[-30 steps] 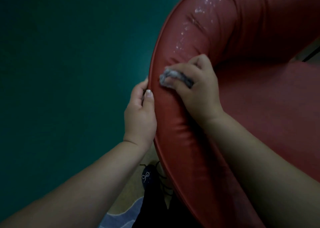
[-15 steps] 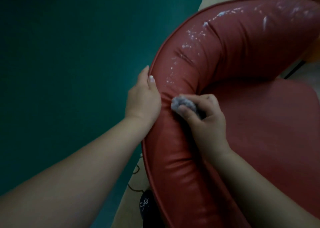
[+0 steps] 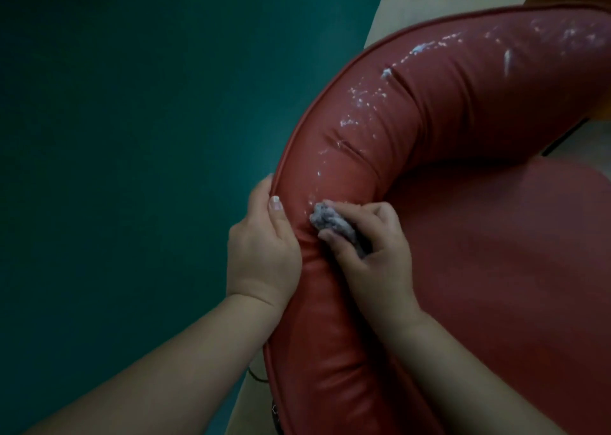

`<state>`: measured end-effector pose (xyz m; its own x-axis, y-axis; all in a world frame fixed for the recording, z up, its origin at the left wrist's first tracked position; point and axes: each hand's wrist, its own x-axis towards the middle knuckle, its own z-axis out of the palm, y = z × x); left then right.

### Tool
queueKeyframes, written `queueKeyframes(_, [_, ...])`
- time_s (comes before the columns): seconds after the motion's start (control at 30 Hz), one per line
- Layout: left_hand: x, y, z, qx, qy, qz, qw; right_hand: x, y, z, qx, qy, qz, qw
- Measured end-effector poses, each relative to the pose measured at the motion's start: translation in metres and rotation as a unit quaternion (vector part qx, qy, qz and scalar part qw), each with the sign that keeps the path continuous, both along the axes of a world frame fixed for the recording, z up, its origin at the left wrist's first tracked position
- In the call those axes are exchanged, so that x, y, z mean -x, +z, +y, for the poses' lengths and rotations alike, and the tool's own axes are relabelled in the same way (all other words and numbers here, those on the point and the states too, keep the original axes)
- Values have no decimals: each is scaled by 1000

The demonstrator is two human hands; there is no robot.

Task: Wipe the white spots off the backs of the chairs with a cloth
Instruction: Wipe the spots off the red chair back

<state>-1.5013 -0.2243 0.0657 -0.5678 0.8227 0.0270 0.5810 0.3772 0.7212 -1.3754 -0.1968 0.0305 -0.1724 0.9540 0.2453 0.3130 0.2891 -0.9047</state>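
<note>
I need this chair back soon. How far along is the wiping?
Done: the backrest near the person looks spot-free. In hand: the right hand presses the cloth beside the left hand. Left: white spots along the curve and far end.

The chair back [image 3: 439,110] lies unobstructed beyond both hands, its white spots [image 3: 363,99] exposed.

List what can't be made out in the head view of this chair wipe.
- Chair back: its far end is cut off by the right edge, so the number of white spots is unknown.
- Left hand: fingers wrap behind the back's rim, hidden.
- Cloth: mostly covered by the right hand; any spots beneath are unseen.
- Dark object at the bottom edge: dim, cut off.
</note>
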Motion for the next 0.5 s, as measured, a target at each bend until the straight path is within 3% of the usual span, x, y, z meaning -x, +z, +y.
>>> queueKeyframes(0.13, [0,-1,3,-4,13,-4,1000,17,13,43,-50,-23,-49,997])
queueKeyframes(0.27, [0,-1,2,-7,11,-7,1000,33,19,63,-15,-85,-31,996])
queueKeyframes(0.4, [1,0,2,1,7,-3,1000,16,16,9,-38,26,-43,998])
queueKeyframes(0.5, [1,-1,3,-4,7,-2,1000,17,21,35,-84,60,-81,991])
